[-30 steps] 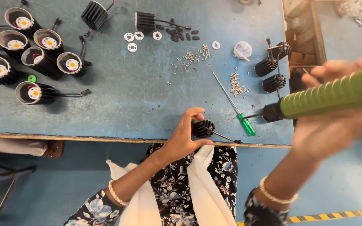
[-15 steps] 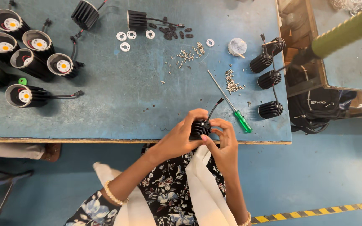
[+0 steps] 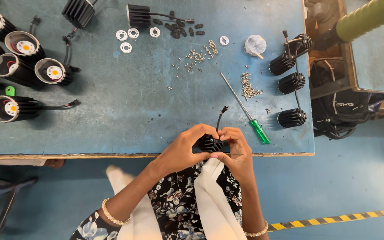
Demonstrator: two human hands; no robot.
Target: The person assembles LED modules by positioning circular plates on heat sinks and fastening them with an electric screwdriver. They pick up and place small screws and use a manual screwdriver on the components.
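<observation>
Together, left hand (image 3: 181,151) and right hand (image 3: 236,153) are closing their grip around a small black ribbed heat sink (image 3: 210,143) (wire trailing) at the blue tabletop (image 3: 134,102) edge.

Matt black ribbed heat sink (image 3: 210,143) — scuffed blue-painted table (image 3: 125,115).

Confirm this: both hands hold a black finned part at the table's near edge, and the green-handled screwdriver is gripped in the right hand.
Not quite. The head view shows the screwdriver lying on the table, just right of the right hand, not gripped. The rest holds: the left hand and right hand together hold the black finned part at the near edge.
</observation>
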